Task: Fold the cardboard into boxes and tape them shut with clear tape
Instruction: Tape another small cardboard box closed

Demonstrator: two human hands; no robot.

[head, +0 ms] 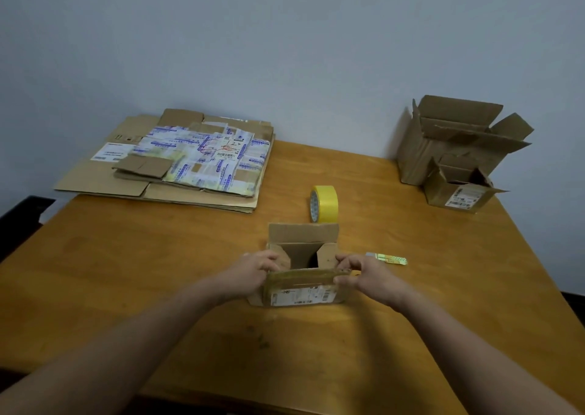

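Note:
A small cardboard box [304,246] stands on the wooden table [158,272] in front of me, its top open and its far flap upright. The near flap, with a white label, leans toward me. My left hand [253,270] grips the box's left side with fingers curled over the left flap. My right hand [364,272] pinches the right end of the near flap. A yellow roll of tape [324,204] stands on edge just behind the box.
A stack of flattened cardboard [177,161] lies at the back left. Two assembled open boxes, a large one [456,139] and a small one [459,189], stand at the back right. A small yellow-green strip [387,258] lies right of my right hand.

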